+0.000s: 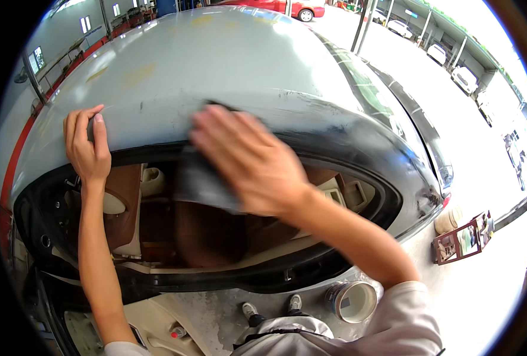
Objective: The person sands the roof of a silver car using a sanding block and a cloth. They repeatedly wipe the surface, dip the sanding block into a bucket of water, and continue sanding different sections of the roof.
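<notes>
Roof, head view: the grey car roof (216, 65) curves before you, with yellowish patches and dark smudges along its near edge.
Right hand: your right hand (248, 157) lies spread over the dark sheet (207, 184); blur hides the fingertips, so I cannot tell whether you grip it.
Sheet: under that hand at the roof edge, its lower part over the door opening.
Left hand: your left hand (88, 145) rests at the same edge, well apart from the right, thumb away from fingers; I cannot tell if the dark patch between them is something held.
Frame: a stroke running too low could snag the sheet on the black door frame (394, 199).
Curve: pressing mainly with your fingertips could mark the surface unevenly.
Bucket: a careless sidestep could knock the bucket (355, 301) near your feet.
</notes>
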The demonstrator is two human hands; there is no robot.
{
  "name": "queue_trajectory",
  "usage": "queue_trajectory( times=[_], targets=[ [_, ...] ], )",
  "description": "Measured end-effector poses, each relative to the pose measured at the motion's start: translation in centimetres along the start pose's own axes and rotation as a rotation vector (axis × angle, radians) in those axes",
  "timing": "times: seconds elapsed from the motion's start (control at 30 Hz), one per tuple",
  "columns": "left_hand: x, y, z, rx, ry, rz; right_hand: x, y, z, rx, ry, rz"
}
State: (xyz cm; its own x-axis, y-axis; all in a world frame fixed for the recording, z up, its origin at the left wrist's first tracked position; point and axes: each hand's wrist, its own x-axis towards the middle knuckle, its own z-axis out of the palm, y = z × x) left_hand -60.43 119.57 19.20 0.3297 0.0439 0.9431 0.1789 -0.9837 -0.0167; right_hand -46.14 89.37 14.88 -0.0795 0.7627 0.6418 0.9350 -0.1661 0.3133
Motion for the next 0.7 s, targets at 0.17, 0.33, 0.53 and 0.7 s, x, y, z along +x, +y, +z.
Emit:
queue_trajectory(
  times=[0.17,0.33,0.53,0.7],
  targets=[
    [0.1,-0.5,-0.2,0.057,0.067,0.000,-9.3,0.7,-2.4,-0.055,0.075,0.423],
    [0.2,0.0,1.6,-0.023,0.050,0.000,1.7,-1.8,-0.3,-0.013,0.049,0.250],
    [0.2,-1.8,-0.4,0.025,0.056,0.013,-12.3,4.4,-4.1,-0.018,0.042,0.417],
    [0.4,-0.4,1.5,0.009,0.064,0.012,-2.7,0.3,-2.0,-0.019,0.088,0.383]
  ],
)
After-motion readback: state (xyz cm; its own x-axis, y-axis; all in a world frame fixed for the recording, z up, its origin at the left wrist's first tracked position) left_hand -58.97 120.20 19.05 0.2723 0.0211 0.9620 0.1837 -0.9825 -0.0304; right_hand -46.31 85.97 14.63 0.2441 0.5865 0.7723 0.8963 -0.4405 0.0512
